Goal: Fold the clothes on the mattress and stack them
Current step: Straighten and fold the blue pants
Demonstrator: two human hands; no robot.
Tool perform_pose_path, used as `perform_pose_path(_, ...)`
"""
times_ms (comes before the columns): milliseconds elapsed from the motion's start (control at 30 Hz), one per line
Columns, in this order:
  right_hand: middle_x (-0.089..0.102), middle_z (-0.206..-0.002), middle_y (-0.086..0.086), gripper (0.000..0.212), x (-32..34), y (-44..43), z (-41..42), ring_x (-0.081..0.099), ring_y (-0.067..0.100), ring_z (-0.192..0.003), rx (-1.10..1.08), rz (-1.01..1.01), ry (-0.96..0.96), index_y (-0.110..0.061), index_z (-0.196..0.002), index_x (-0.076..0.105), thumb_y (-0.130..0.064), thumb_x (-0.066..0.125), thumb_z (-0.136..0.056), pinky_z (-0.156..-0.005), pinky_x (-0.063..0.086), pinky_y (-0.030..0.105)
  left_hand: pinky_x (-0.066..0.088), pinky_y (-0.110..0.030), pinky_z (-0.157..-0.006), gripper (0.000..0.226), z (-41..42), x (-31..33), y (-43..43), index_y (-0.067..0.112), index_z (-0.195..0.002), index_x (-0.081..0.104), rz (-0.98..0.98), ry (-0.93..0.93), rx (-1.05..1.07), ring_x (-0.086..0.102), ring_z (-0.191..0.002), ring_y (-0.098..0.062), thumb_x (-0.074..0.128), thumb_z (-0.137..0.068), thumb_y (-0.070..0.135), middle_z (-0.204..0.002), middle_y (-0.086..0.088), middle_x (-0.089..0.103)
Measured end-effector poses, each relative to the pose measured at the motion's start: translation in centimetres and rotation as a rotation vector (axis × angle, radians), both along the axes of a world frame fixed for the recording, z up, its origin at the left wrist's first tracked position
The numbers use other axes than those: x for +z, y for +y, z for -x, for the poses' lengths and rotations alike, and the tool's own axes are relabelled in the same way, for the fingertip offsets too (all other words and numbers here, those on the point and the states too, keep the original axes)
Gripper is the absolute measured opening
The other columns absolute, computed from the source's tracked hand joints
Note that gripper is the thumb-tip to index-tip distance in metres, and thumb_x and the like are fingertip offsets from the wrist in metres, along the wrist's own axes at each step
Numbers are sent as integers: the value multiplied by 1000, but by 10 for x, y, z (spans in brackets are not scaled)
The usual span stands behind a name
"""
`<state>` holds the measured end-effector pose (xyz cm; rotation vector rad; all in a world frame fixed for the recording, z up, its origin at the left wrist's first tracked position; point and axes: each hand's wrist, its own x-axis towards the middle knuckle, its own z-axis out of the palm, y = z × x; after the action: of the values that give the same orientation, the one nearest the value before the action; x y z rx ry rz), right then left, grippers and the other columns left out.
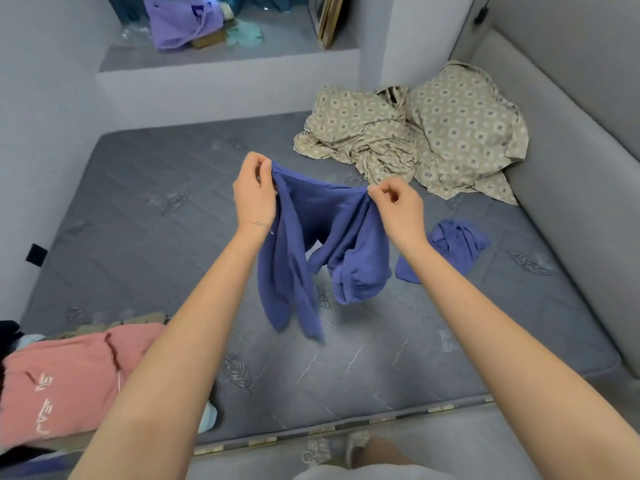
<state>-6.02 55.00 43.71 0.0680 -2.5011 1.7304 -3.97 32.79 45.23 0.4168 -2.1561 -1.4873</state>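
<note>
Status: folding appears to be at an early stage. The left hand [254, 192] and right hand [398, 206] each pinch the top edge of a blue garment [311, 230], which hangs unfolded above the centre of the mattress [138, 220]. A second blue garment [450, 247] lies crumpled at centre right. A patterned cloth [433, 140] is heaped at upper right. A pink garment [69, 375] at lower left lies flat and is possibly already folded.

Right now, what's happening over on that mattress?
A person is holding up a blue garment, pinching its top edge with the left hand and the right hand, so it hangs unfolded over the mattress. A second blue piece lies crumpled to its right, patterned beige fabric is heaped at the far corner, and a pink garment lies at the near left.
</note>
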Motion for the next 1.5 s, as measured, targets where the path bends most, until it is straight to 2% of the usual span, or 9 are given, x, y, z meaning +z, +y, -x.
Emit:
perform_pose_path(100,51,-69,-10,29,-5,-8,4,47,-2,-66,65,7,-44,-22,-66,52,-19,63,-93,-63,36,9,37,-15,-61,19,0,-2,-9,12,-82,44,42,2,69,35,-59,-2,40,-100,17,-67,7,42)
perform_pose_path(167,53,-69,-10,25,-10,-14,8,47,-5,-60,116,27,-88,-18,-71,54,-20,61,-95,-62,36,10,35,-12,-60,18,-2,-6,-12,11,-83,45,55,-16,99,35,-57,0,42,-100,16,-67,9,40)
perform_pose_path(400,59,-66,-7,23,-48,-30,14,52,2,-61,211,57,-165,-20,-70,56,-18,64,-92,-62,41,11,34,-14,-61,16,-13,-44,-31,10,-84,49,87,-147,160,35,-65,-9,45,-99,15,-75,-1,48)
perform_pose_path(567,64,-75,3,9,-116,-36,-2,56,5,-65,292,-55,-369,-12,-79,67,-8,65,-88,-59,41,7,32,-24,-69,15,-43,-127,-43,7,-88,58,77,-467,202,50,-83,-23,47,-98,12,-89,-12,59)
perform_pose_path(833,72,-91,19,9,-211,-35,-19,57,14,-81,256,-256,-476,4,-88,73,-4,68,-87,-62,35,0,52,-39,-80,21,-90,-245,-62,6,-87,66,-27,-876,191,67,-91,-34,49,-95,14,-90,-23,71)
perform_pose_path(1000,73,-101,12,10,-267,-36,-26,65,20,-94,227,-349,-540,-3,-93,74,-9,70,-87,-77,36,11,41,-30,-78,19,-88,-298,-73,6,-98,69,51,-941,121,62,-103,-35,54,-95,16,-107,-19,69)
perform_pose_path(1200,62,-129,12,46,-354,-37,-15,55,29,-122,169,-492,-608,-8,-127,61,-20,75,-84,-106,40,40,39,-37,-99,36,-76,-381,-79,2,-129,56,155,-917,-71,56,-119,-34,57,-96,16,-129,-17,60)
perform_pose_path(1367,41,-151,12,72,-426,-31,-13,35,30,-140,177,-602,-629,-10,-145,43,-25,77,-83,-115,28,43,30,-40,-110,47,-71,-448,-61,13,-138,51,440,-880,-319,38,-136,-30,58,-96,32,-145,-11,44)
perform_pose_path(1500,23,-158,16,88,-466,-17,-12,22,31,-146,166,-629,-662,-10,-152,29,-26,78,-82,-119,20,42,4,-44,-119,53,-69,-481,-23,26,-148,35,579,-821,-513,7,-149,-25,49,-99,39,-160,-7,16)
